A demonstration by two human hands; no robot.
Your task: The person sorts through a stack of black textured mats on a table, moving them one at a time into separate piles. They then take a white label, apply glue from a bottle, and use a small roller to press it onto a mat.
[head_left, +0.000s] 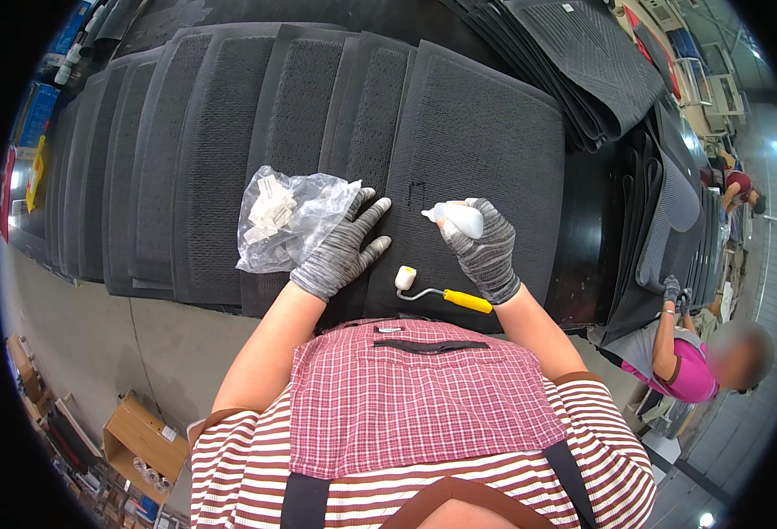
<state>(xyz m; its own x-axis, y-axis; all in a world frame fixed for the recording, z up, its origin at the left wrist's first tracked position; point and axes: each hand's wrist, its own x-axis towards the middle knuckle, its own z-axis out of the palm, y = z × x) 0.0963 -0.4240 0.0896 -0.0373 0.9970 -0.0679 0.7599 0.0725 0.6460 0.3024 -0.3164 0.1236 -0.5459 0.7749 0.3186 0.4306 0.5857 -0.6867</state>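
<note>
In my right hand, gloved in grey, is a small white squeeze bottle, tilted with its nozzle pointing left over a black textured mat. Beside the nozzle, a dark rectangular outline shows on the mat. My left hand, also gloved, lies with fingers spread on the mats, against a clear plastic bag of small white pieces. Between my hands and nearer to me rests a small paint roller with a yellow handle and a white head.
Overlapping black mats spread leftward along the table. A stack of mats lies at the far right. At right, a co-worker in a pink shirt handles another mat. An open cardboard box sits on the floor at lower left.
</note>
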